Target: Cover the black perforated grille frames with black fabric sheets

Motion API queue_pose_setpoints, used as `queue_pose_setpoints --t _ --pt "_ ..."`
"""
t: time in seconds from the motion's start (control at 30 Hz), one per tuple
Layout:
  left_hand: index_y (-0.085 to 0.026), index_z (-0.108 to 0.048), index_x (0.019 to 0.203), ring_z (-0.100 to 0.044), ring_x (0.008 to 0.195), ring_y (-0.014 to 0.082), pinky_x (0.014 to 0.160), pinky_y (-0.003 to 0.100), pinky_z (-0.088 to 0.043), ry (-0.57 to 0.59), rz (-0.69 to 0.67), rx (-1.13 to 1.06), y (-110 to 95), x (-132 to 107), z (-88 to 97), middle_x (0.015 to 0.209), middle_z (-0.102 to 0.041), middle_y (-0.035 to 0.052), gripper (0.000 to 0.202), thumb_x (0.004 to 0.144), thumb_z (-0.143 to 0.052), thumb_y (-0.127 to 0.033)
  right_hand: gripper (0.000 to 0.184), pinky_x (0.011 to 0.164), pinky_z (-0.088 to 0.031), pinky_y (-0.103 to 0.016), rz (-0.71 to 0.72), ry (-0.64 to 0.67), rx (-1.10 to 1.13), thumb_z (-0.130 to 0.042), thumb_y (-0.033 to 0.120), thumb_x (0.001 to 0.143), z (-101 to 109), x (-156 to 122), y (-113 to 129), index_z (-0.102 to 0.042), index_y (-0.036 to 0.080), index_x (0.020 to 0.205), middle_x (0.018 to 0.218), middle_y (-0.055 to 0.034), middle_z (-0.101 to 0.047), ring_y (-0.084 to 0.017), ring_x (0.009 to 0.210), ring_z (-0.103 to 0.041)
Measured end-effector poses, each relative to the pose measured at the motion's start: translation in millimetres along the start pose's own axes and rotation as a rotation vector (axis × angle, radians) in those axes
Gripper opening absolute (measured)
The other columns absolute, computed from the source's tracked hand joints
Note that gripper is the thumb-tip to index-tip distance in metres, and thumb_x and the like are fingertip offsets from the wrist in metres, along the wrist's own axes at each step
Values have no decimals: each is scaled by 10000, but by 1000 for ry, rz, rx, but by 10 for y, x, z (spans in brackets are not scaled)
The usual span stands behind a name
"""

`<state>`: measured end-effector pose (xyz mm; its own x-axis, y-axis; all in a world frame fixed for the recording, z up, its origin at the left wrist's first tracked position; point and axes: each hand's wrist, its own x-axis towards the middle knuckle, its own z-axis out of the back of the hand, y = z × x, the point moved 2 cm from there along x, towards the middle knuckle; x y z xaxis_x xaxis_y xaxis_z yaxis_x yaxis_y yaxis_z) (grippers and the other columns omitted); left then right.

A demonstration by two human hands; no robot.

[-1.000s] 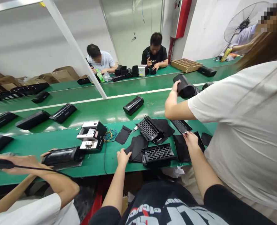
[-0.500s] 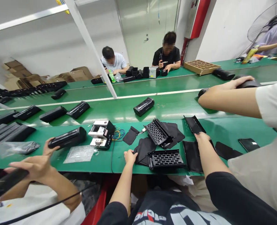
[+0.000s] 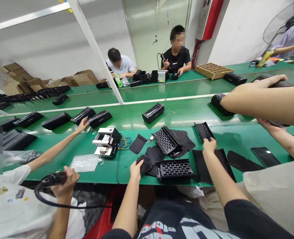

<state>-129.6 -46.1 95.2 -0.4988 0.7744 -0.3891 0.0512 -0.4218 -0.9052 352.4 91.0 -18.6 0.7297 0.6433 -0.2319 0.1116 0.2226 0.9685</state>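
Observation:
My left hand [image 3: 136, 171] grips the edge of a crumpled piece of black fabric [image 3: 147, 160] on the green belt. Just to its right lies a black perforated grille [image 3: 174, 169], with a second grille [image 3: 166, 140] resting on black fabric farther up. My right hand [image 3: 209, 146] is at the top edge of a flat black panel [image 3: 207, 166], just below a narrow black slotted part [image 3: 204, 131]. Whether that hand grips the panel or only rests on it is hard to tell.
A co-worker's arms reach across on my right, with a hand on a black cylindrical housing [image 3: 271, 83]. On my left, another person holds a corded black tool [image 3: 51, 181]. An opened white-and-black device [image 3: 106, 142] and a black housing [image 3: 153, 113] stand on the green belts [image 3: 127, 174].
My left hand has closed on the black fabric and bunched it. The person on my left has pulled the tool back and pushed a black housing up the belt. My right hand has hardly moved.

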Motion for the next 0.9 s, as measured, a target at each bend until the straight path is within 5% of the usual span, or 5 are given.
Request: queue_pose_setpoints --t 0.13,0.23,0.37,0.73,0.9 --pt "-135 -522 981 -556 787 136 674 320 -471 120 65 -70 399 -183 -1216 931 -571 58 276 794 -458 -327 270 724 -442 -295 318 478 -70 -522 262 680 -273 -994 148 -541 163 931 860 -71 -584 -160 785 -546" --pt "-137 -544 879 -575 673 124 573 256 -473 195 104 -144 513 -216 -1574 823 -604 47 238 712 -572 -304 221 623 -453 -269 429 962 -199 -539 293 686 -481 -1742 173 -564 181 875 818 -56 -588 -158 733 -549" --pt "-144 -545 825 -574 570 111 466 200 -445 295 137 -302 454 -310 -1667 762 -625 38 335 562 -686 -295 196 591 -445 -265 621 1053 -299 -561 284 681 -590 -2159 162 -549 198 857 773 -32 -557 -148 688 -530" --pt "-106 -608 807 -597 676 124 619 222 -478 393 123 -331 381 -484 -1748 793 -645 75 312 556 -694 -270 118 626 -415 -284 714 968 -428 -464 275 745 -555 -2061 190 -521 203 671 671 -22 -544 -159 655 -513" --pt "-109 -595 852 -592 716 152 629 272 -479 343 65 -186 467 -379 -1716 825 -625 85 268 680 -602 -314 184 522 -426 -259 381 1016 -230 -439 362 745 -523 -1997 131 -471 197 672 591 14 -468 -127 541 -467"
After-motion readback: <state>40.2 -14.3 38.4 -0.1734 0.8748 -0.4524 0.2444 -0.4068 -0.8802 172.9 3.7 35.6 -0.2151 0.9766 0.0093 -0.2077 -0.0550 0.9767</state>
